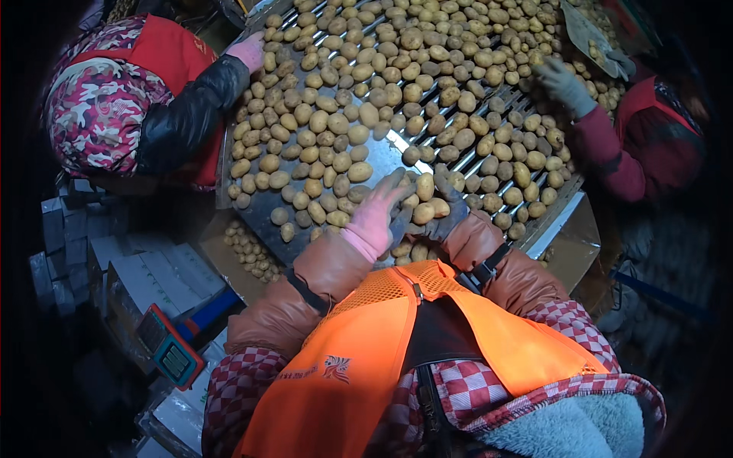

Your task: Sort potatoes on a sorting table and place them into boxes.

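My left hand (381,214), in a pink glove with darker fingers, is at the near edge of a metal sorting table (257,223) covered in potatoes. Close by on the right, my right hand (449,200), in a dark glove, curves around the other side of a small group of potatoes (424,200). The group lies between both hands, touching the fingers and palms. Whether either hand grips a single potato cannot be told. More potatoes (420,252) show below my wrists, partly hidden by the sleeves. Metal slats (475,163) run under the potatoes beyond my right hand.
A co-worker's pink-gloved hand (249,51) rests at the table's left edge. Another co-worker's grey-gloved hand (564,86) reaches over the potatoes at right, near a pale scoop (590,37). Cardboard boxes (215,240) (572,252) flank the near edge. A digital scale display (172,349) stands lower left.
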Demonstrator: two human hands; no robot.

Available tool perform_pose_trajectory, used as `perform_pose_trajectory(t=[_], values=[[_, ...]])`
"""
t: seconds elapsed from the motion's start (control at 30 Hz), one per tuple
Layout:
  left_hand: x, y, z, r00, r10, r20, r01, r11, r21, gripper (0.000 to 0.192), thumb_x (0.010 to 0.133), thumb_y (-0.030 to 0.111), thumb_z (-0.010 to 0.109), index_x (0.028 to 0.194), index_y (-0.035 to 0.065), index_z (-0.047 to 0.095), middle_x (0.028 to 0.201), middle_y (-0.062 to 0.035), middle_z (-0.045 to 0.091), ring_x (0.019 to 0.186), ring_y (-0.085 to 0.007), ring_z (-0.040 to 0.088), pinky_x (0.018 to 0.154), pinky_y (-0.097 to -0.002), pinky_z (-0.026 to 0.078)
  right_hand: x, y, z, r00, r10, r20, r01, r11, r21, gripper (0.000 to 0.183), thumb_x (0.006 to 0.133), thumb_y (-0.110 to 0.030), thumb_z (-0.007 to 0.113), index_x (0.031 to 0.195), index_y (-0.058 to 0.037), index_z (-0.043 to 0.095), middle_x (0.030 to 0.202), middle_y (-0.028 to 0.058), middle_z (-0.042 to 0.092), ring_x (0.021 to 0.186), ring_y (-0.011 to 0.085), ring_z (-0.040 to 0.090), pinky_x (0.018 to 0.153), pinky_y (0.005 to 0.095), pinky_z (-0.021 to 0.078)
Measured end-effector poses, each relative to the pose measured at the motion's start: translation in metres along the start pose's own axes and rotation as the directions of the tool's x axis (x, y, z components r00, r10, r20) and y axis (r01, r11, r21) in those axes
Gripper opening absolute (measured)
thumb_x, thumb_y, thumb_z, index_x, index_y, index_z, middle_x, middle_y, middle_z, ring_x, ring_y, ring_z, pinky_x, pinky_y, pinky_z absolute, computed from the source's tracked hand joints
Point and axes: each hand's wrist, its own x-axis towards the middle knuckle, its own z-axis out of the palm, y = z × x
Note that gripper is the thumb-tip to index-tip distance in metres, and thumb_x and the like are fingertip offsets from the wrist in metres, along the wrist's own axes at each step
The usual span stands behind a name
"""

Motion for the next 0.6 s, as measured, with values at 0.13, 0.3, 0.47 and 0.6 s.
perform_pose_trajectory(t=[0.13,0.3,0.47,0.6], values=[[0.006,0.002,-0.015,0.801,-0.417,0.431,0.446,-0.067,-0.893,0.048,0.096,0.019,0.049,0.142,0.0036,0.045,0.145,-0.0172,0.045,0.130,-0.0277,0.048,0.108,-0.0354,0.038,0.001,-0.053,0.094,0.867,0.172,0.467,-0.394,0.811,0.433,0.063,0.096,-0.047,0.052,0.143,-0.0078,0.038,0.116,0.0109,0.056,0.095,0.0288,0.059,0.087,0.0568,0.0493],[0.048,-0.068,-0.083,0.783,-0.594,-0.183,0.614,0.691,0.381,0.036,0.094,0.011,0.048,0.126,0.0123,0.063,0.117,-0.0209,0.065,0.106,-0.0334,0.065,0.092,-0.0414,0.051,0.001,-0.076,0.122,0.903,0.180,0.390,-0.356,0.822,0.444,0.043,0.093,-0.049,0.059,0.108,-0.0103,0.049,0.092,-0.0012,0.056,0.074,0.0098,0.053,0.053,0.0207,0.0436],[0.069,-0.133,-0.079,0.648,-0.743,-0.170,0.666,0.444,0.599,0.039,0.091,0.015,0.046,0.127,0.0127,0.060,0.117,-0.0213,0.065,0.108,-0.0370,0.063,0.092,-0.0463,0.049,0.000,-0.081,0.132,0.946,0.254,0.201,-0.318,0.845,0.430,0.050,0.093,-0.054,0.056,0.112,-0.0084,0.049,0.096,0.0025,0.056,0.085,0.0155,0.056,0.064,0.0281,0.0497],[0.086,-0.141,-0.095,0.643,-0.760,-0.095,0.617,0.441,0.652,0.041,0.090,0.031,0.054,0.125,0.0112,0.060,0.118,-0.0221,0.064,0.109,-0.0371,0.063,0.093,-0.0457,0.050,0.001,-0.083,0.123,0.964,0.225,0.143,-0.265,0.867,0.423,0.058,0.092,-0.059,0.054,0.123,-0.0100,0.049,0.102,0.0062,0.055,0.096,0.0224,0.056,0.077,0.0380,0.0526]])
